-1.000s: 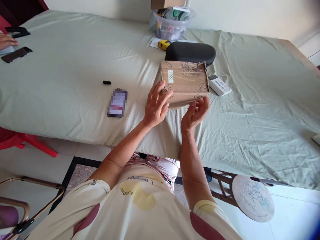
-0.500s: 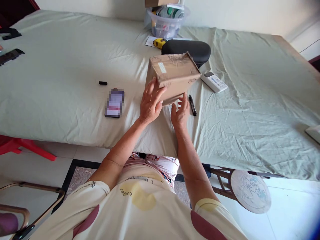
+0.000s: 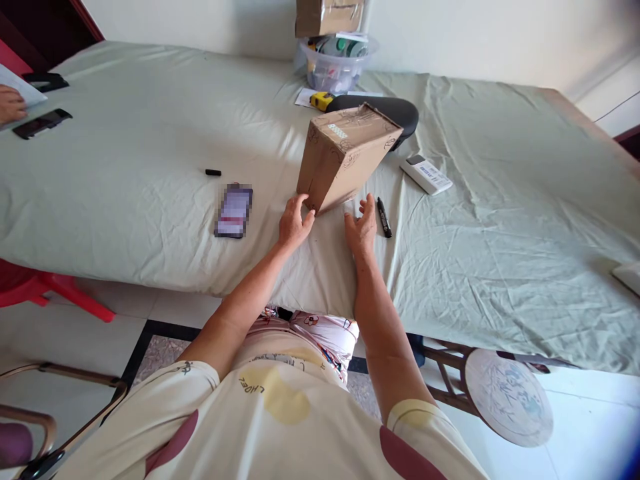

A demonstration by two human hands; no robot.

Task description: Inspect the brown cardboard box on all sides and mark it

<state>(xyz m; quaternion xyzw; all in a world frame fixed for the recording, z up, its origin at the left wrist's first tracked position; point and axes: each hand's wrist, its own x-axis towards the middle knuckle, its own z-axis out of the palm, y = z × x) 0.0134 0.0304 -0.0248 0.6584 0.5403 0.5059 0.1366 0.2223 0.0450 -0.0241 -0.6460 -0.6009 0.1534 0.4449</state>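
Note:
A brown cardboard box [image 3: 345, 157] with pen scribbles and tape stands on end on the green-sheeted table [image 3: 125, 153], leaning a little. My left hand [image 3: 294, 223] grips its lower left corner, fingers and thumb curled round the edge. Just below the box's lower right edge my right hand [image 3: 361, 230] is open, fingers spread, holding nothing. A black marker [image 3: 383, 217] lies right beside that hand.
A phone [image 3: 234, 210] and a small black cap [image 3: 213, 173] lie left of the box; a white remote [image 3: 426, 175] and black cushion [image 3: 400, 110] lie behind it. A plastic tub [image 3: 334, 63] stands at the back. Another person's hand [image 3: 10, 105] is far left. A round stool [image 3: 507, 397] stands below.
The box came down from the air and now stands on the table. My right hand let go of it and opened; my left hand slid to its lower corner.

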